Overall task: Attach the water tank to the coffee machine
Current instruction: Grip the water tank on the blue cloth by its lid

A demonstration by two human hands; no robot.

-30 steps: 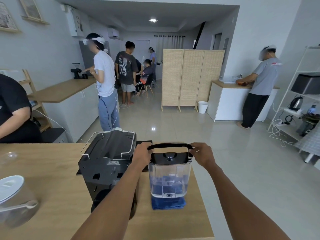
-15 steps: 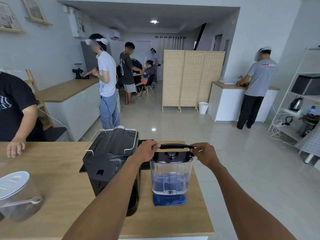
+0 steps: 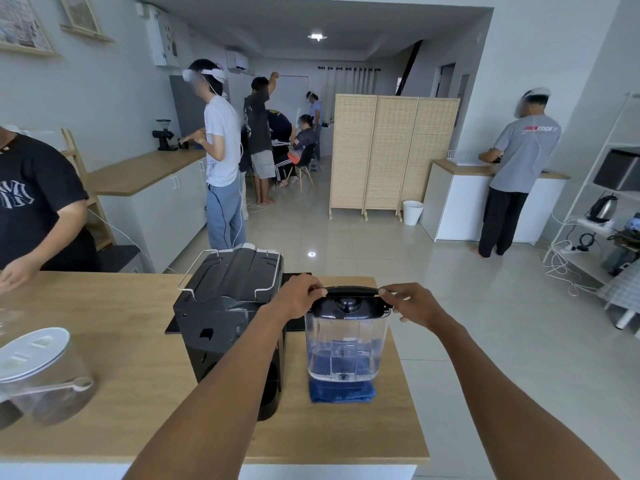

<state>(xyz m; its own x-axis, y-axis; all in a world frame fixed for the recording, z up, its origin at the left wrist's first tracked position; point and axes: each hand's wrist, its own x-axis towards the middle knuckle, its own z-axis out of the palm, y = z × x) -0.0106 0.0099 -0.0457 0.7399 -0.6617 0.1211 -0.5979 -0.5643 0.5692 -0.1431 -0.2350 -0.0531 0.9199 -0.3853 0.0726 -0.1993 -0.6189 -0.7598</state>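
Hands meet at the top of a clear water tank (image 3: 346, 344) that stands on a folded blue cloth (image 3: 341, 391) on the wooden worktop (image 3: 121, 327), just to the right of a black coffee machine (image 3: 230, 323) and apart from it. The left hand (image 3: 299, 296) is closed around the left end of the tank's black handle (image 3: 349, 290); the right hand (image 3: 410, 303) pinches the right end between its fingertips. Both grips look light rather than firm.

Risks, as a judgement: the tank is not yet docked, and with hold only on the thin handle it could swing or tilt when lifted, knocking the machine or missing its seat. The cloth beneath may cling to the base and drag along. The tank also stands near the right edge of the worktop, so a slip could send it to the floor.

Contents: the tank has a black lid (image 3: 348, 306) on top; its walls are see-through, and the blue tint low down seems to be the cloth showing through, so whether it holds water cannot be told. At far left a clear jar (image 3: 41, 379) with a white lid sits on the worktop with a spoon (image 3: 59, 388) across its front; something dark lies in its bottom, though what it is cannot be told.
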